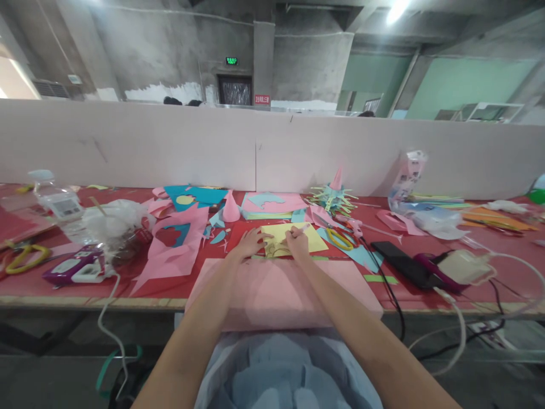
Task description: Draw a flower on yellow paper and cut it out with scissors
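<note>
A sheet of yellow paper (317, 241) lies in front of me with dark curved lines drawn on its lower left part. My left hand (251, 243) rests on the paper's left edge, fingers stretched out over it. My right hand (297, 241) is closed around a pen (305, 227), its fingers down on the paper beside the drawn lines. The pen's tip is hidden by the fingers. Just right of the sheet lie scissors with yellow handles (340, 240). Under my forearms is a pink padded board or box (281, 289).
Pink paper scraps (183, 258), a pink cone (231, 207) and a fringed paper piece with a cone (334, 196) lie around. At right are a black phone (400, 264) and cables. A plastic bottle (55, 196) stands left. A pale partition (170, 147) closes the table's back.
</note>
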A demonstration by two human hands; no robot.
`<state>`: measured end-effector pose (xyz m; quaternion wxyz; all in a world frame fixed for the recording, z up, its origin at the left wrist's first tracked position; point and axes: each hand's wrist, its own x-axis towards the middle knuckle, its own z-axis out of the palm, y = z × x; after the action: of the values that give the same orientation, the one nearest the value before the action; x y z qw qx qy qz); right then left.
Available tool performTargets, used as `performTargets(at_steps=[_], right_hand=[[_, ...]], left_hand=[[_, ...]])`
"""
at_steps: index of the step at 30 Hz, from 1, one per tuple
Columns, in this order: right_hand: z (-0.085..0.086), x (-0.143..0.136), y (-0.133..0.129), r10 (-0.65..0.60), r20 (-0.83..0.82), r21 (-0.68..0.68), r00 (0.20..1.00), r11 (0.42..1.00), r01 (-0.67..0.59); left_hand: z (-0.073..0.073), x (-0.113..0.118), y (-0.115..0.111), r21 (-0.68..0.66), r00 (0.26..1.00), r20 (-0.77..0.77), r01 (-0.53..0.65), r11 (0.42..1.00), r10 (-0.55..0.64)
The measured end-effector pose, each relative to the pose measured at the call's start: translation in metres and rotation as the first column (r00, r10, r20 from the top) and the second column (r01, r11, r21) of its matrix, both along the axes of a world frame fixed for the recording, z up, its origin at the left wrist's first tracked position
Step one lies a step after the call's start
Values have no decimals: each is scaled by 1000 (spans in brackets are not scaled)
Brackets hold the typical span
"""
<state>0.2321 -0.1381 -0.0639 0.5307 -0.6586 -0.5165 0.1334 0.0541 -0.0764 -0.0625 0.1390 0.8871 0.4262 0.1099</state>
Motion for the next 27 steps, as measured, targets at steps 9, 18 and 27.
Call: performTargets(at_steps=[9,18,27], right_hand=[[1,-1,-3,86,-16,-24,996,996,-86],[-1,-2,-1,81,70,-46,994,996,-77],[-4,-6,2,-14,211,-25,977,1000,19]], left_hand=[[8,0,-7,-7,1000,-22,3,1000,-3],[11,1,-9,-14,1000,-30,-6,1000,6],[7,1,-5,-15,1000,-13,-10,1000,10]])
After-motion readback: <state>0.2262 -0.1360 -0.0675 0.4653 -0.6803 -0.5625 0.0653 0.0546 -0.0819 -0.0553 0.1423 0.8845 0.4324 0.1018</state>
